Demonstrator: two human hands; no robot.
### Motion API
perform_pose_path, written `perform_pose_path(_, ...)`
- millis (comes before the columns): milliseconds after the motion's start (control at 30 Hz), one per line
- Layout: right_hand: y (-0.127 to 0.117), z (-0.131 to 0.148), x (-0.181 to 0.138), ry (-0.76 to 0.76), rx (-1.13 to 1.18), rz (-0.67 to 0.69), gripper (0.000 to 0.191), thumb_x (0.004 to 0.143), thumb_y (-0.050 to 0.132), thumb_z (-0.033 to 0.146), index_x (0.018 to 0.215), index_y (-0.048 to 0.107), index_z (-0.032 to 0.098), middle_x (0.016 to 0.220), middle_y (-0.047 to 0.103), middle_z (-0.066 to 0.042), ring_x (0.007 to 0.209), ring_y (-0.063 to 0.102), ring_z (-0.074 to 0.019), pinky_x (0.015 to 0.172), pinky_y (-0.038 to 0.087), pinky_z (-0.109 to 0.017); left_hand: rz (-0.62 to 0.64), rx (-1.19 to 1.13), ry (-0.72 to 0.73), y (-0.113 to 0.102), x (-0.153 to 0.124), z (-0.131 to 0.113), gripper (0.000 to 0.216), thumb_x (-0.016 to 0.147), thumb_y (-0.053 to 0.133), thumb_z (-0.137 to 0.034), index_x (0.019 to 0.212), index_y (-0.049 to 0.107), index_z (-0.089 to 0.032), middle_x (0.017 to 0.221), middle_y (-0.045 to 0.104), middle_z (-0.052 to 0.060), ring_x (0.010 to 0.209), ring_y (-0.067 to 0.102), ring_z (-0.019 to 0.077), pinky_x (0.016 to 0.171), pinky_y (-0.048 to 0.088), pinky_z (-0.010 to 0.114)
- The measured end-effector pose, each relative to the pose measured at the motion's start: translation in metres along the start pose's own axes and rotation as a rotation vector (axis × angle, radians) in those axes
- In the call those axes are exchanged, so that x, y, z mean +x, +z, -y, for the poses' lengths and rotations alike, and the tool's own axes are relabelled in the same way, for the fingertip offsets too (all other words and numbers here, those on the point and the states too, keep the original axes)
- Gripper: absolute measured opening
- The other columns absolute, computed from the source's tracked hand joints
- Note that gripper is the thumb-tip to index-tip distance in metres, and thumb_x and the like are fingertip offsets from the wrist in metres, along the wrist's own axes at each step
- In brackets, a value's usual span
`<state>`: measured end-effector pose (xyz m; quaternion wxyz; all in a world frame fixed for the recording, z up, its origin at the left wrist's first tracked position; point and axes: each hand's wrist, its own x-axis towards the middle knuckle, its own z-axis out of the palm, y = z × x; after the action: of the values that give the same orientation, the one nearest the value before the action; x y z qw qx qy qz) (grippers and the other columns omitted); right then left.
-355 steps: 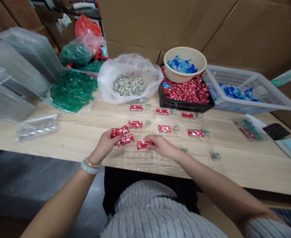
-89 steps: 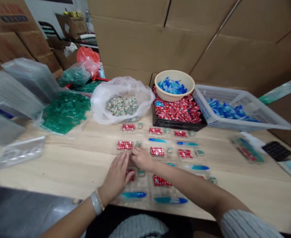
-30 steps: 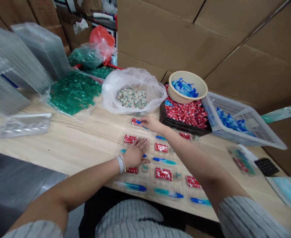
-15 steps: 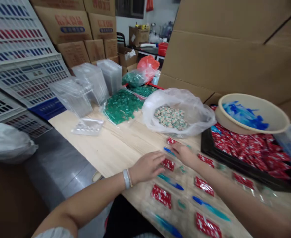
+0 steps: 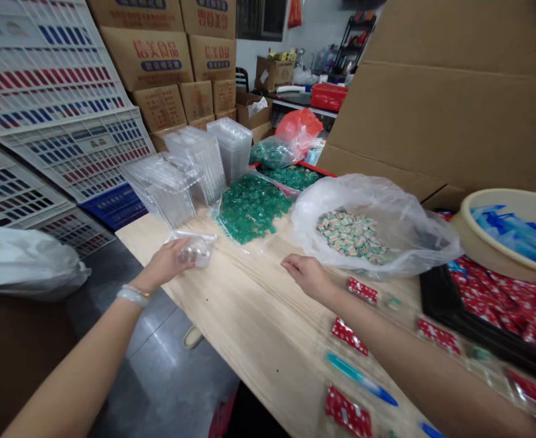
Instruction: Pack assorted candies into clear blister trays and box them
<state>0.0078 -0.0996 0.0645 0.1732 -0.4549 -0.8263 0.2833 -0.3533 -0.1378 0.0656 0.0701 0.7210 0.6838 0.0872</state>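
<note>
My left hand [image 5: 173, 263] is closed on the near edge of a clear plastic tray [image 5: 204, 248], which lies at the table's left side. My right hand [image 5: 308, 275] hovers over the bare wood left of the white plastic bag, its fingers curled together and nothing visible in them. Below my right forearm are red dotted packets [image 5: 348, 336] in clear plastic trays, beside a blue-and-turquoise pointed plastic piece [image 5: 362, 378]. The forearm covers part of this group.
Stacks of clear trays [image 5: 194, 161] stand at the back left, beside green packets [image 5: 252, 207]. A white plastic bag [image 5: 414, 243] holds small wrapped pieces. At right, a cream basin [image 5: 473, 243] of blue pieces rests above a black tray [image 5: 436, 304] of red packets.
My left hand has moved left from the red packets to the clear tray and closed on it. My right hand has drawn away from the packets to bare wood. The view has turned left.
</note>
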Motion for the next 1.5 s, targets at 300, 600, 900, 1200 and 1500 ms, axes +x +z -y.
perform_pose_path(300, 0.071, 0.08, 0.039, -0.344, -0.172, 0.156, 0.033, 0.079, 0.05, 0.02, 0.111, 0.053, 0.016, 0.107, 0.054, -0.009, 0.1, 0.047, -0.0188, 0.085, 0.038, -0.032, 0.106, 0.144, 0.094, 0.012, -0.048, -0.06, 0.048, 0.077, 0.051, -0.035, 0.123, 0.042, -0.024, 0.119, 0.051, 0.007, 0.104, 0.046, 0.0234, 0.084, 0.037, 0.036)
perform_pose_path(600, 0.08, 0.066, 0.046, -0.447, -0.327, 0.245, 0.038, 0.077, 0.058, 0.027, 0.114, 0.051, 0.022, 0.111, 0.054, -0.007, 0.104, 0.044, -0.0208, 0.083, 0.035, -0.033, 0.189, 0.13, 0.199, 0.008, -0.034, -0.048, 0.072, 0.061, 0.065, -0.049, 0.125, 0.041, -0.025, 0.133, 0.035, 0.01, 0.121, 0.03, 0.0299, 0.096, 0.027, 0.043)
perform_pose_path(900, 0.082, 0.057, 0.073, -0.533, -0.155, 0.365, 0.038, 0.074, 0.062, 0.029, 0.109, 0.055, 0.016, 0.101, 0.058, -0.008, 0.097, 0.049, -0.0189, 0.085, 0.036, -0.032, 0.333, 0.047, 0.344, 0.007, -0.005, -0.017, 0.07, 0.059, 0.058, -0.063, 0.121, 0.048, -0.031, 0.138, 0.03, 0.011, 0.122, 0.028, 0.0307, 0.098, 0.024, 0.044)
perform_pose_path(1200, 0.08, 0.061, 0.083, -0.492, -0.13, 0.411, 0.034, 0.078, 0.056, 0.033, 0.109, 0.054, 0.018, 0.1, 0.056, -0.008, 0.097, 0.047, -0.0196, 0.083, 0.035, -0.034, 0.305, 0.01, 0.4, 0.013, -0.005, -0.003, 0.062, 0.068, 0.048, -0.062, 0.123, 0.045, -0.032, 0.139, 0.027, 0.011, 0.123, 0.026, 0.0306, 0.098, 0.021, 0.046)
perform_pose_path(1500, 0.085, 0.081, 0.078, -0.435, -0.302, 0.31, 0.036, 0.077, 0.056, 0.04, 0.103, 0.056, 0.016, 0.099, 0.053, -0.01, 0.093, 0.044, -0.0231, 0.079, 0.031, -0.036, 0.272, -0.008, 0.42, 0.015, -0.007, -0.004, 0.058, 0.07, 0.056, -0.05, 0.123, 0.044, -0.029, 0.139, 0.027, 0.01, 0.122, 0.025, 0.0318, 0.096, 0.022, 0.047)
